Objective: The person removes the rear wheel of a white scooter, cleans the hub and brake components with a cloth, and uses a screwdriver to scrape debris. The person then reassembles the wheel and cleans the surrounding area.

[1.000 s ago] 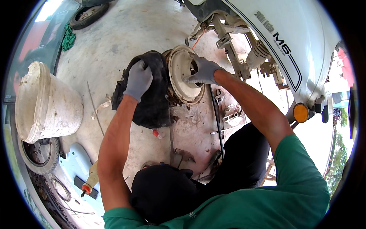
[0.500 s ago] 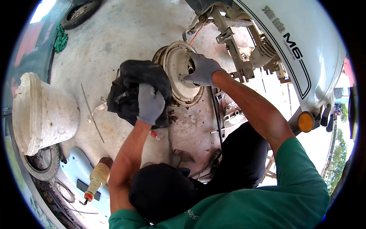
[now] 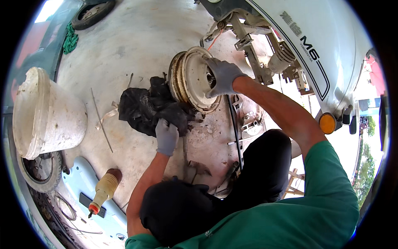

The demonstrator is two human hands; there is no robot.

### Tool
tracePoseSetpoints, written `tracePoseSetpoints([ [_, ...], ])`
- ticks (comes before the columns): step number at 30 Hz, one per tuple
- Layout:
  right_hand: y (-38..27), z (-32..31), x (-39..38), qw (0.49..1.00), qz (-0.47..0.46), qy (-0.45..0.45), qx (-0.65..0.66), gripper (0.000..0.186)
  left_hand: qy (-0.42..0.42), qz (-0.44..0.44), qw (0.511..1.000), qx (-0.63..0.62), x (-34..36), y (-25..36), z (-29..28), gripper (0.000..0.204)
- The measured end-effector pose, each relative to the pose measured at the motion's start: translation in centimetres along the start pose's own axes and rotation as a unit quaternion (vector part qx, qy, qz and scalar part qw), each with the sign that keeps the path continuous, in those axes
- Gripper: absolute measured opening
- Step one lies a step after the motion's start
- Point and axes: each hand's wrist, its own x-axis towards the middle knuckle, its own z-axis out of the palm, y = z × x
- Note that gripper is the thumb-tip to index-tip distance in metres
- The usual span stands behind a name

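A dirty white wheel rim point(image 3: 191, 92) with rust along its edge channel is tilted on its side in front of me. My right hand point(image 3: 224, 78), in a grey glove, grips it at the hub, thumb and fingers curled around the centre. My left hand point(image 3: 166, 135), gloved the same, is closed on the near edge of a crumpled black cloth point(image 3: 145, 106). The cloth lies bunched on the floor, touching the left lower side of the rim. Its folds hide part of the rim's lower edge.
To the right stands a white vehicle body point(image 3: 331, 41) with an exposed metal frame point(image 3: 257, 58). A white bucket point(image 3: 62, 120) lies at left, near a thin rod point(image 3: 99, 118). A bottle point(image 3: 105, 189) and phone point(image 3: 92, 205) rest on a pale blue panel point(image 3: 76, 178).
My left hand has moved down and nearer to me, and the black cloth has dropped lower and flattened. The rim has turned slightly, showing more of its rusty side.
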Motion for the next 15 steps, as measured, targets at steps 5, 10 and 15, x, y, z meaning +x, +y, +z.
tracePoseSetpoints([
  [5,-0.1,1.3,-0.3,1.0,0.001,0.019,0.025,0.121,-0.037,-0.165,0.937,-0.307,3.1,-1.1,1.6,0.018],
  [10,-0.5,0.5,1.0,0.999,0.031,-0.02,0.018,0.123,-0.031,-0.181,0.949,-0.257,7.3,-2.9,1.0,0.014],
  [15,-0.2,0.0,2.6,0.916,0.167,-0.182,0.318,0.112,-0.05,0.038,0.993,-0.098,19.9,-5.0,-2.4,0.017],
])
